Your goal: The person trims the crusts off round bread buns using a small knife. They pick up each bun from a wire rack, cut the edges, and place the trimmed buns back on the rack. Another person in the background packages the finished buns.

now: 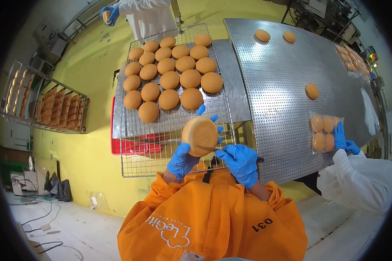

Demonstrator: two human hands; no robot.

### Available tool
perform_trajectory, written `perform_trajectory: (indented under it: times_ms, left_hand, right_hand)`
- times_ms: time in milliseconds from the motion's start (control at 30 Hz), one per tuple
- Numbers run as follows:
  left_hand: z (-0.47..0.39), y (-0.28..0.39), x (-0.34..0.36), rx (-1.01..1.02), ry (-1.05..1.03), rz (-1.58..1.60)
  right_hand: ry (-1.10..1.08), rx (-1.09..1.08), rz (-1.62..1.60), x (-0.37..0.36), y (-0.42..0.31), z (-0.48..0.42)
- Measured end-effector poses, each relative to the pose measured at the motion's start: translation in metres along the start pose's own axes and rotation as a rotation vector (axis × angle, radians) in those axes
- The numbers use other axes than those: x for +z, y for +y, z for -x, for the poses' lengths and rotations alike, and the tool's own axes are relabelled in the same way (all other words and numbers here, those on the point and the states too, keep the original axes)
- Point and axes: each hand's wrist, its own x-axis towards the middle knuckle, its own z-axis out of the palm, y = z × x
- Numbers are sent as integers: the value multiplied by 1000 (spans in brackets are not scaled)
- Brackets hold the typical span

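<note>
My left hand (183, 162), in a blue glove, holds a round bun (202, 132) over the near end of a wire cooling rack (140, 163). The bun's flat, paler underside faces me, and my gloved fingers spread behind it. My right hand (240, 163) is closed around a thin knife (206, 147). Its blade lies against the lower part of the underside; whether it has gone in, I cannot tell. A dark end, apparently the handle, sticks out past my right hand. Beyond both hands, several browned buns (169, 80) sit dome up in rows on the rack.
Under the rack is a metal table (238, 98), with a red crate (137, 146) below. On the perforated steel table (274, 127) at right are loose buns (312, 91) and a co-worker's hand (339, 135) on bagged buns (323, 133). Another person (147, 16) stands ahead. A trolley (62, 107) is at left.
</note>
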Motion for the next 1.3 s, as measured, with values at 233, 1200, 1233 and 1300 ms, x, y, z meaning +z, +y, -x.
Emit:
perform_trajectory:
  times_ms: [233,1200,1233,1300]
  left_hand:
    - [3,-16,-22,330,91,-350]
    - [31,5,-1,281,-4,-598]
    - [31,4,-1,298,-2,-629]
    - [29,4,-2,308,6,-669]
  right_hand:
    - [32,14,-48,14,-4,-10]
    - [82,-290,171,-17,0,-16]
    - [87,-323,179,-17,-1,-16]
    - [98,-389,198,-15,-5,-17]
